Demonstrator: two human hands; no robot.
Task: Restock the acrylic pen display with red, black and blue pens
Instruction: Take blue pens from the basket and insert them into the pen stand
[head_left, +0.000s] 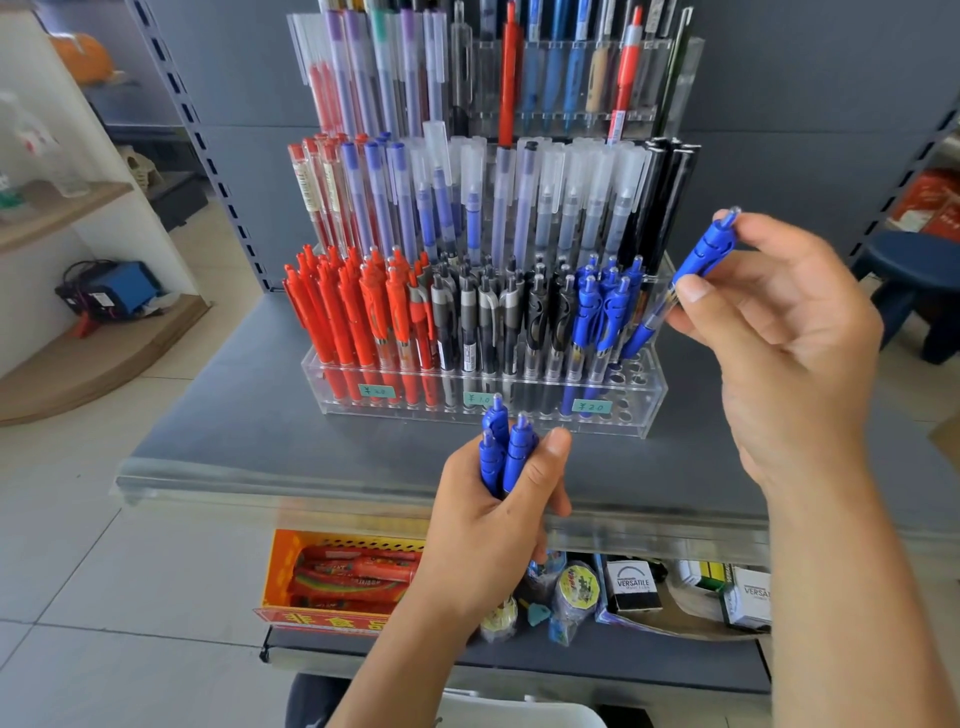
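A single blue pen (685, 280) is being pinched by the right hand (779, 332) between thumb and fingertips, tilted, its tip pointing down at the right end of the acrylic pen display (644, 410). A bundle of blue pens (501, 449) is being gripped upright in the curled left hand (493, 514), just in front of the display's front wall.

In the front tier, red pens (353, 312) are being kept at the left, black pens (498, 317) in the middle and blue pens in the rack (597, 312) at the right, beside some unfilled holes. Small teal price tags are being shown on the front wall; "¥20" (591, 407) is being read under the blue section, while the other two are blurred. The display is being carried on a grey shelf (234, 431).

On the lower shelf, boxes marked "VERSATILE" (634, 584) are being stored beside an orange box (332, 582) whose red lettering cannot be made out.
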